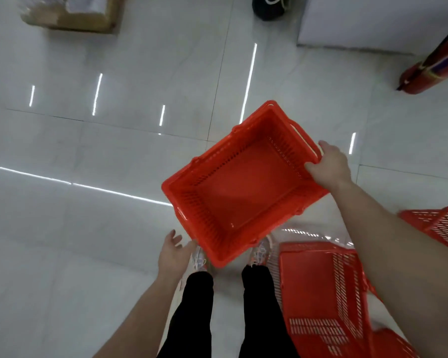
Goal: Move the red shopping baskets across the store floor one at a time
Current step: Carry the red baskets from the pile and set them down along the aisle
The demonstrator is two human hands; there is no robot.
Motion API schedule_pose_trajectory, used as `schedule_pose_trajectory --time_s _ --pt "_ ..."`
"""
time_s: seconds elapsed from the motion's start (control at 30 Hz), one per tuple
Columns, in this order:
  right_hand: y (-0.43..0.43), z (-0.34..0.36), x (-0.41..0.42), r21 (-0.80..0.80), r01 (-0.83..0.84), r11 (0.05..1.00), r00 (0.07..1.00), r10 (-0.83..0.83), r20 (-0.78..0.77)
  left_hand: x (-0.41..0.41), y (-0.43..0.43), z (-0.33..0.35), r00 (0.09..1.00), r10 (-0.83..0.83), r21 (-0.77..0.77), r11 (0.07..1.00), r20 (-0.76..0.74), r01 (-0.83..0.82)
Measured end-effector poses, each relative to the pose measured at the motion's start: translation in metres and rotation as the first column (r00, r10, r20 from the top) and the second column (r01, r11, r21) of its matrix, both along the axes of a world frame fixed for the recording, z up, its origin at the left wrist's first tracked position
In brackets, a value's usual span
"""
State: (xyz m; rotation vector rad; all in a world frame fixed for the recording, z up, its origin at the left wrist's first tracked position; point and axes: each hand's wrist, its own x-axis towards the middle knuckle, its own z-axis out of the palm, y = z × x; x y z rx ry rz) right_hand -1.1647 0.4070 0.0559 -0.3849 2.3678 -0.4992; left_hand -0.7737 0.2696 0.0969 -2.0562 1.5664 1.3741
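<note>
An empty red shopping basket point(243, 184) hangs tilted in the air above my feet, its open top facing me. My right hand point(327, 165) grips the rim at its right end, beside the handle slot. My left hand point(172, 250) is spread open just off the basket's near left corner, fingers straight; I cannot tell whether it touches the rim. A second red basket point(323, 288) stands on the floor at my right foot, and a third red basket point(440, 226) shows at the right edge.
Glossy white floor tiles point(88, 228) stretch left and ahead. A cardboard box point(75, 14) sits at the top left. A dark round object point(268, 7) and a white counter base point(373, 21) lie ahead, with a red fire extinguisher point(432, 63) at the right.
</note>
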Motion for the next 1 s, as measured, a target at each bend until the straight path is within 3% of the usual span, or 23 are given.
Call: schedule_pose_trajectory --time_s 0.07,0.23,0.4,0.53,0.7,0.8,1.0 --pt "0.006 0.014 0.008 0.114 -0.009 0.993 1.000 0.008 0.010 -0.011 -0.016 0.012 0.997 -0.067 -0.046 0.997 0.026 0.069" --pt "0.039 0.089 0.035 0.185 0.054 0.981 0.996 -0.067 0.064 -0.054 -0.040 0.074 0.912 -0.409 -0.160 0.901 -0.013 0.402" --pt "0.081 0.183 0.079 0.158 0.235 0.959 0.966 -0.248 0.069 -0.103 -0.039 0.148 0.663 -0.749 -0.215 0.647 -0.001 0.731" --pt "0.121 0.255 0.134 0.146 0.407 0.902 0.913 -0.408 -0.021 -0.126 -0.022 0.198 0.407 -0.913 -0.296 0.392 -0.013 0.871" --pt "0.178 0.327 0.257 0.161 0.640 0.752 0.768 -0.615 -0.179 -0.123 0.018 0.247 0.010 -1.000 -0.375 0.020 -0.029 0.927" --pt "0.213 0.350 0.355 0.203 0.773 0.601 0.634 -0.750 -0.189 -0.102 0.054 0.273 -0.245 -0.969 -0.381 -0.222 -0.012 0.897" --pt "0.282 0.387 0.540 0.252 0.946 0.202 0.255 -0.946 -0.201 -0.040 0.145 0.314 -0.551 -0.835 -0.416 -0.499 -0.004 0.760"
